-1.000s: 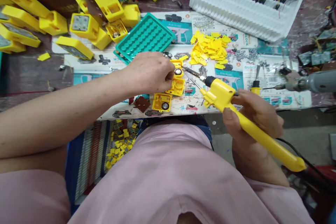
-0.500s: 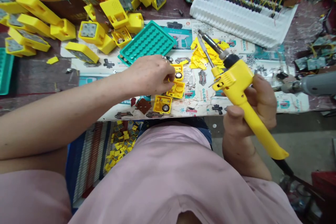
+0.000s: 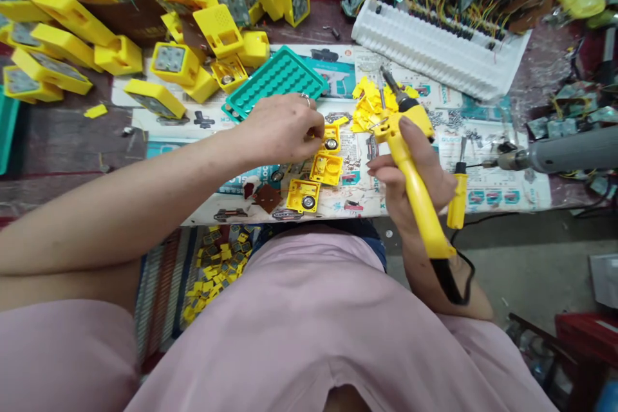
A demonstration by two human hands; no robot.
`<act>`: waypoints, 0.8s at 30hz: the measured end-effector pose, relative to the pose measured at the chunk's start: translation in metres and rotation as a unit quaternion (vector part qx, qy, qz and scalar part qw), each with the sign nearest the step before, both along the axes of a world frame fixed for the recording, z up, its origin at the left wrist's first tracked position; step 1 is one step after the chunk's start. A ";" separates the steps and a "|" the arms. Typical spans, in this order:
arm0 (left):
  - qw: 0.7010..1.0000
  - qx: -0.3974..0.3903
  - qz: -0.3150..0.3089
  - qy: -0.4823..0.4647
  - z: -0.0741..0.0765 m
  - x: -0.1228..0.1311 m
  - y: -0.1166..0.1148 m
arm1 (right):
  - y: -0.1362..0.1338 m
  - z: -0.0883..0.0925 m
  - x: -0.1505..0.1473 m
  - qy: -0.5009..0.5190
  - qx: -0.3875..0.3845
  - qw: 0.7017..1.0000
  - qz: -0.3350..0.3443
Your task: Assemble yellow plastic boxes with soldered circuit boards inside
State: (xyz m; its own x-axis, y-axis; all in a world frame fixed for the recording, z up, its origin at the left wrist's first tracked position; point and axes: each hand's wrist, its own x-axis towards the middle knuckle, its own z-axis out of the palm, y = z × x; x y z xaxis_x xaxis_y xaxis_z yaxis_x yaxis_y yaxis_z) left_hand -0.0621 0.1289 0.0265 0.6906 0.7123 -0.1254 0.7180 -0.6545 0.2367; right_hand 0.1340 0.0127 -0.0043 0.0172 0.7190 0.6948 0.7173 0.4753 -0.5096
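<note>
My right hand [image 3: 425, 164] is wrapped around the yellow handle of a soldering gun [image 3: 405, 161], its metal tip pointing away over a heap of small yellow plastic pieces [image 3: 369, 103]. My left hand [image 3: 284, 129], a ring on one finger, hovers with bent fingertips closed beside a small open yellow casing [image 3: 331, 141]. Whatever those fingertips hold is hidden. A second open casing [image 3: 326, 169] lies just below, and a third casing [image 3: 303, 196] with a round metal part sits nearer the table edge. A brown square plate [image 3: 268, 198] is left of it.
Behind my left hand lies a green ribbed tray [image 3: 280, 80]. Yellow housings [image 3: 174, 61] crowd the back left. At the back right stands a white ribbed rack [image 3: 434, 45] with wired circuit boards. A yellow-handled screwdriver [image 3: 458, 196] and a grey power tool [image 3: 570, 149] lie at right.
My right hand has moved the soldering gun left, closer to the casings, and turned it more upright. The yellow-handled screwdriver now shows. My left hand stays over the casings.
</note>
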 end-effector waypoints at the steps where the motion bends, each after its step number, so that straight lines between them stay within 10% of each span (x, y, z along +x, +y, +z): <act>1: 1.000 -0.002 -0.004 -0.013 0.000 -0.002 -0.001 | 0.004 -0.001 -0.002 -0.002 -0.017 1.000 0.007; 13: 0.995 0.015 0.051 -0.090 -0.012 -0.011 -0.004 | 0.047 -0.019 -0.019 -0.128 -0.173 0.973 0.086; 24: 0.997 0.023 0.051 -0.055 -0.012 -0.015 -0.006 | 0.021 0.003 0.003 -0.043 -0.006 0.998 0.045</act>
State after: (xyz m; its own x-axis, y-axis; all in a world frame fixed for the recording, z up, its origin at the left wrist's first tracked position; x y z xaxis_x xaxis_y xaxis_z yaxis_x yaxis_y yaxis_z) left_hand -0.0772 0.1225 0.0148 0.6216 0.7831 -0.0184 0.7534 -0.5912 0.2879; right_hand 0.1370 0.0341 -0.0013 -0.1067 0.7230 0.6825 0.7128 0.5342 -0.4544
